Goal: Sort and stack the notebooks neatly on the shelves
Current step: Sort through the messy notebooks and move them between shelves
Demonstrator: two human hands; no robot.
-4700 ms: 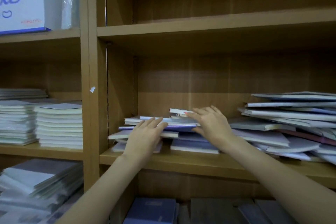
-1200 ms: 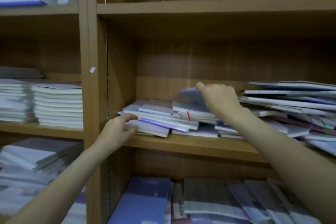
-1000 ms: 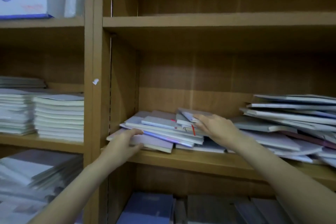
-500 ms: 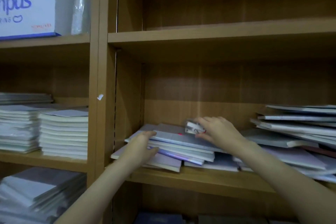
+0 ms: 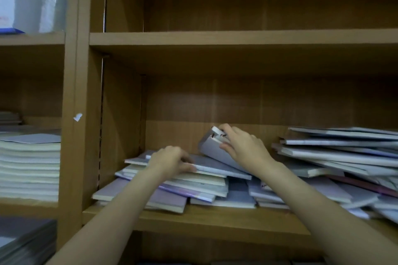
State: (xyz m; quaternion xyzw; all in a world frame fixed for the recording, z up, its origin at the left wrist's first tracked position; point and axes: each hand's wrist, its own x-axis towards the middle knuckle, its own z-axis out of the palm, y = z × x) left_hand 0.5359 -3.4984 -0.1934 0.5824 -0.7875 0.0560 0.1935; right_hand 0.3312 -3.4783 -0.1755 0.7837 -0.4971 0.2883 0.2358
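A: Grip, right hand [image 5: 245,148]: fingers and thumb curled round a small grey notebook [image 5: 212,149], raised at a tilt, its white top corner highest.

B: Grip, left hand [image 5: 172,162]?

A: Fingers bent over the front edge of the top notebook [image 5: 215,166] of the loose pile [image 5: 183,187], pressing on it.

B: Landmark for placing?

A: The middle shelf [image 5: 215,220]. The loose pile lies on its left part, notebooks fanned and askew. The small grey notebook stands above that pile, its lower edge touching the top notebook.

B: Further stock?

A: A slumped heap of notebooks [image 5: 344,157] on the right part of the same shelf, leaning down toward the loose pile. Left of the shelf, past the upright post [image 5: 77,157], a squared stack of pale notebooks [image 5: 30,170]. Above the shelf, a bare board [image 5: 237,38].
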